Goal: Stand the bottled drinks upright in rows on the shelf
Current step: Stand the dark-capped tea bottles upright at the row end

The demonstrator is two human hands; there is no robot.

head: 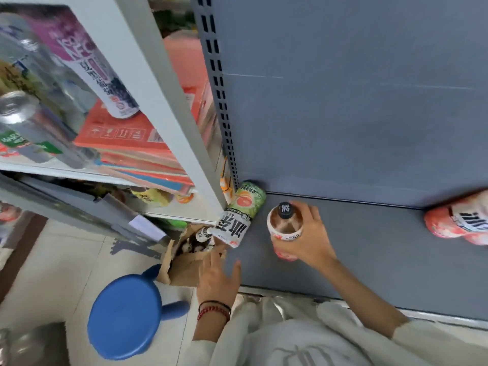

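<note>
A brown box (184, 268) sits on the floor, just beside the left end of the grey shelf (383, 254). Its top is open and some bottle tops show inside. The left hand (219, 281) hangs over the box with its fingers straight and spread, and it holds nothing.

The right hand (311, 241) wraps its fingers around a pink bottle (284, 228) with a black cap. The bottle is low over the shelf, near the left end. I cannot tell if its bottom touches the shelf.

1 green bottle (241, 212) with a white cap is in the back left corner of the shelf, and its cap points toward the box. 1 other pink bottle (456, 225) shows at the far right of the shelf.

A blue stool (126, 315) stands on the pale floor (52, 260). On the left, a white rack (158, 83) holds cans (26, 122) and flat orange boxes (126, 138).
</note>
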